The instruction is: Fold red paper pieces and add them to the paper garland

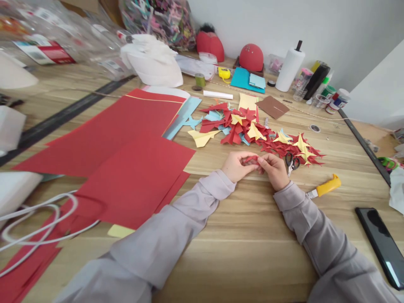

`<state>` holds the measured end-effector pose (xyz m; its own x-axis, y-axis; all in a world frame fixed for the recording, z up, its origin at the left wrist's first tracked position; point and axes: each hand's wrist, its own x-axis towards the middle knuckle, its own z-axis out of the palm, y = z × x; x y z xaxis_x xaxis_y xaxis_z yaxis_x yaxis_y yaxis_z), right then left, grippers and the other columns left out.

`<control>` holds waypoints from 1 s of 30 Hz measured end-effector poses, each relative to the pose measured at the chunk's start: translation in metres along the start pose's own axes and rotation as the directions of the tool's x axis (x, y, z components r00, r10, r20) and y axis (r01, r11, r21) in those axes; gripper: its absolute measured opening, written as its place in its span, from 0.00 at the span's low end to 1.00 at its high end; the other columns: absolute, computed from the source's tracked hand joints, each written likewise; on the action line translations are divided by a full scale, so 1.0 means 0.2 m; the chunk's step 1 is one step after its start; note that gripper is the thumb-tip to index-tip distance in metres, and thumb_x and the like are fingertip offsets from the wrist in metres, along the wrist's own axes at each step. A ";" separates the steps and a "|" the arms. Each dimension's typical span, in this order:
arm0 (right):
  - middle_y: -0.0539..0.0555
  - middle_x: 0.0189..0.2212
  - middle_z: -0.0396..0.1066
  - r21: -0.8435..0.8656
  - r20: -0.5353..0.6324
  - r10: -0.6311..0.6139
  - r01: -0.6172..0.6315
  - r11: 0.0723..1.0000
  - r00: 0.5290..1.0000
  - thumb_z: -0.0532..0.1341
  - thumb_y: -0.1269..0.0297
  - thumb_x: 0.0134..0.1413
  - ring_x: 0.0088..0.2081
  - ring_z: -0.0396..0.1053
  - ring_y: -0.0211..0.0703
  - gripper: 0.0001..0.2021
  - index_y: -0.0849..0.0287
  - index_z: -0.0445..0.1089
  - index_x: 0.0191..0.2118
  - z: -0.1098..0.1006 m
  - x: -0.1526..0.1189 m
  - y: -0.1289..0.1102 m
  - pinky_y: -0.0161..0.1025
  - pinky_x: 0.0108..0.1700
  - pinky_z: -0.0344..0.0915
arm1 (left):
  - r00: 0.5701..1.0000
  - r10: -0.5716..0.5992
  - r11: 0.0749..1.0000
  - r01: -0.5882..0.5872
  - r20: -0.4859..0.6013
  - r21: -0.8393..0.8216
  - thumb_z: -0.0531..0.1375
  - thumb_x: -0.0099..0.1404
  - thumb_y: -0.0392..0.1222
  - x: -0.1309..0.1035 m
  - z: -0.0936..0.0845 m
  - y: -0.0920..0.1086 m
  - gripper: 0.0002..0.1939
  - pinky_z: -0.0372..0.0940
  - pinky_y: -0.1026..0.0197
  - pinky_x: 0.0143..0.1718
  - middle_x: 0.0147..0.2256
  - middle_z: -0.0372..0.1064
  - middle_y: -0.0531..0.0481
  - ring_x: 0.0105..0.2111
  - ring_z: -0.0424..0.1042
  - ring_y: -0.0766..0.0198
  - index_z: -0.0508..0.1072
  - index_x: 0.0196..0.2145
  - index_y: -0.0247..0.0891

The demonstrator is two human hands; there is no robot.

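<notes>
Between my fingers is a small folded piece of red paper (251, 158), mostly covered by the hands. My left hand (236, 166) pinches it from the left, and my right hand (274, 169) grips its right end with thumb and fingers. Just beyond lies a heap of folded red paper shapes (233, 135) with some yellow and blue ones among them. A yellow paper star (255, 131) rests on top of the heap. Small black-handled scissors (292, 162) lie right beside my right hand.
Large red paper sheets (135, 181) cover the left side, near a white cable (50, 229). A yellow-handled cutter (328, 185) and a black phone (380, 244) lie at right. Along the back stand a white bottle (289, 69), a yellow tape measure (224, 73) and several jars.
</notes>
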<state>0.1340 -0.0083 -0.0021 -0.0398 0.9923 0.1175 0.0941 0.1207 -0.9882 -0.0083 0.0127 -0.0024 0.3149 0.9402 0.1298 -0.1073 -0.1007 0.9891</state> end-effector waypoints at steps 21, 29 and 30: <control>0.45 0.16 0.62 -0.021 -0.032 -0.013 0.012 1.000 0.999 0.60 0.50 0.47 0.17 0.60 0.31 0.16 0.59 0.62 0.24 0.00 0.01 -0.01 0.32 0.21 0.59 | 0.989 -0.150 0.950 0.144 0.001 -0.277 0.68 0.40 0.38 0.02 0.00 0.00 0.22 0.67 0.61 0.26 0.27 0.72 0.49 0.22 0.70 0.66 0.69 0.35 0.30; 0.46 0.16 0.63 -0.038 0.034 -0.014 0.015 0.999 0.999 0.58 0.48 0.48 0.18 0.61 0.32 0.17 0.58 0.62 0.24 0.00 0.01 0.00 0.32 0.21 0.59 | 0.993 -0.107 0.976 0.095 -0.049 -0.198 0.66 0.42 0.36 0.02 0.00 -0.01 0.17 0.65 0.63 0.23 0.23 0.70 0.52 0.17 0.67 0.70 0.71 0.32 0.31; 0.46 0.16 0.63 -0.050 0.042 -0.014 0.016 0.999 0.999 0.58 0.48 0.48 0.18 0.61 0.32 0.17 0.59 0.62 0.24 0.00 0.01 0.00 0.32 0.21 0.59 | 0.993 -0.104 0.977 0.093 -0.049 -0.193 0.66 0.42 0.35 0.02 0.00 -0.01 0.17 0.65 0.63 0.24 0.22 0.69 0.53 0.18 0.66 0.70 0.71 0.32 0.31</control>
<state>0.1340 -0.0065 -0.0017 -0.0828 0.9884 0.1274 0.1426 0.1383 -0.9801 -0.0074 0.0167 -0.0033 0.2777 0.9604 0.0223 -0.2574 0.0520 0.9649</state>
